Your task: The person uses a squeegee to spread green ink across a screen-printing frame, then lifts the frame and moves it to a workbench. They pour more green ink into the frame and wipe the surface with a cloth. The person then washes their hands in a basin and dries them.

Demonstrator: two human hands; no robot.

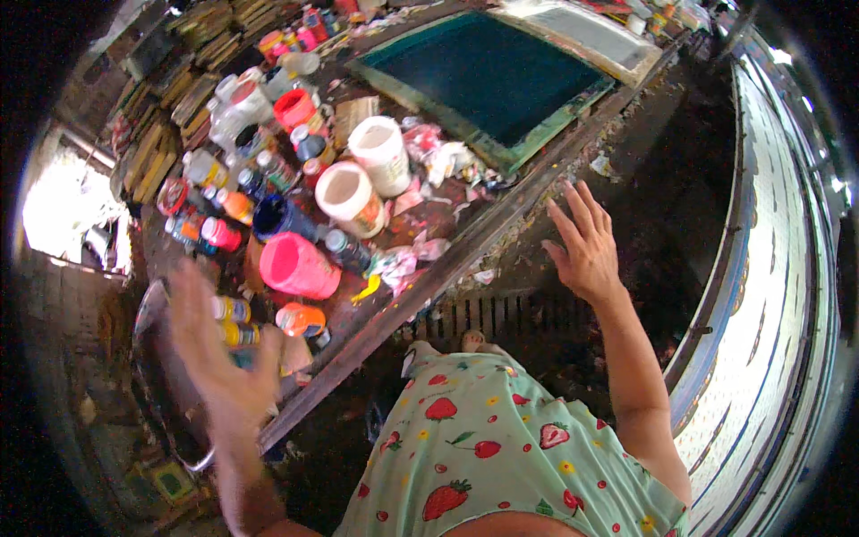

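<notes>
My left hand (219, 353), a little blurred, is raised with fingers stretched out over the near left corner of the table, holding nothing. Close by are yellow-labelled bottles (238, 335), a bottle with an orange top (300, 319) and a bright pink tub (297, 267). Further in stand two white tubs (350, 199) and a dark blue tub (277, 217). My right hand (583, 243) hangs in the air beyond the table's edge, fingers spread, with nothing in it. The nearest large thing to it is a dark teal framed screen (492, 79) lying on the table.
Crumpled stained paper (438, 154) lies among the tubs. Stacked wooden pieces (152, 161) line the far left. A pale framed screen (591, 36) sits at the back. A long white patterned surface (761, 268) runs along the right, and a floor grate (501, 313) lies ahead of my feet.
</notes>
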